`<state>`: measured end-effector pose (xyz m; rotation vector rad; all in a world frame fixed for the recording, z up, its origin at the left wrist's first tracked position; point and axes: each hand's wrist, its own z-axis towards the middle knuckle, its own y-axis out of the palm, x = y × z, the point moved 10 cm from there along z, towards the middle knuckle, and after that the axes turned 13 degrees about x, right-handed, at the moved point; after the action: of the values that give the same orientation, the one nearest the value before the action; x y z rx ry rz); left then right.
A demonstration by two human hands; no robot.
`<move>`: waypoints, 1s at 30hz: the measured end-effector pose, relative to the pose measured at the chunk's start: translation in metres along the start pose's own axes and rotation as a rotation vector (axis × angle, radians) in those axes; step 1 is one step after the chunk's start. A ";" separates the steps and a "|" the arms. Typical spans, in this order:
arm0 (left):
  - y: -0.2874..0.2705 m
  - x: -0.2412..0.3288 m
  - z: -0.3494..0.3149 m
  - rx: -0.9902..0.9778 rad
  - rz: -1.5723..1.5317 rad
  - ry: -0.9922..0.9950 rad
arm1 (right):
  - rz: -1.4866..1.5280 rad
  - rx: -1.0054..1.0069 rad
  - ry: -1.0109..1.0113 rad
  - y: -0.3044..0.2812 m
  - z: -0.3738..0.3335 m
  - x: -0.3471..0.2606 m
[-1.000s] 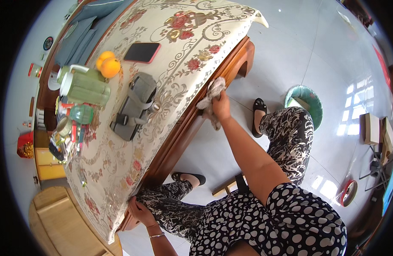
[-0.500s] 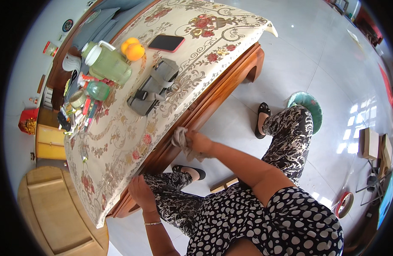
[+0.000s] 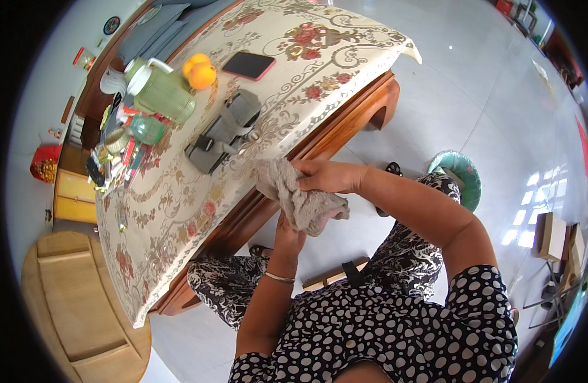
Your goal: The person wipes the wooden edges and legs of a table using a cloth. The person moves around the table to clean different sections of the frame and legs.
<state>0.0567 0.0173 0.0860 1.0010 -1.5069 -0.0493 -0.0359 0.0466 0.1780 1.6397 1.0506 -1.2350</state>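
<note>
A crumpled grey cloth (image 3: 300,203) is held up in front of me, just off the table's near edge. My right hand (image 3: 331,177) grips its upper right side, thumb on top. From below, my left hand (image 3: 289,236) holds the cloth's underside, its fingers mostly hidden by the folds. The nearest furniture is a wooden table (image 3: 243,216) under a cream floral tablecloth (image 3: 173,214). On that tablecloth, beyond the cloth, lies a grey strapped object (image 3: 224,132) whose kind I cannot make out.
Farther up the table are a phone (image 3: 248,65), oranges (image 3: 201,74), a green pitcher (image 3: 163,96), a green glass jar (image 3: 145,129) and small clutter. A round wooden tabletop (image 3: 83,306) stands at left. A green bin (image 3: 471,182) and cardboard boxes (image 3: 552,236) are on the right.
My right hand has lifted the cloth away from the table's wooden side. My left hand has left the table edge and come right and up to the cloth.
</note>
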 end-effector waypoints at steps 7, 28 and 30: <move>0.084 0.014 0.034 -0.057 -0.003 0.067 | 0.146 0.489 -0.205 -0.083 0.017 0.036; 0.111 -0.007 0.054 -0.458 2.156 1.534 | -1.334 0.258 -0.448 -0.028 -0.030 0.014; 0.088 -0.017 0.064 -0.599 2.224 1.440 | -1.589 0.033 -0.240 -0.008 -0.011 0.049</move>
<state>-0.0464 0.0498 0.1072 -1.2956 -0.3772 1.3418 -0.0316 0.0660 0.1316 0.3470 2.2463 -2.2592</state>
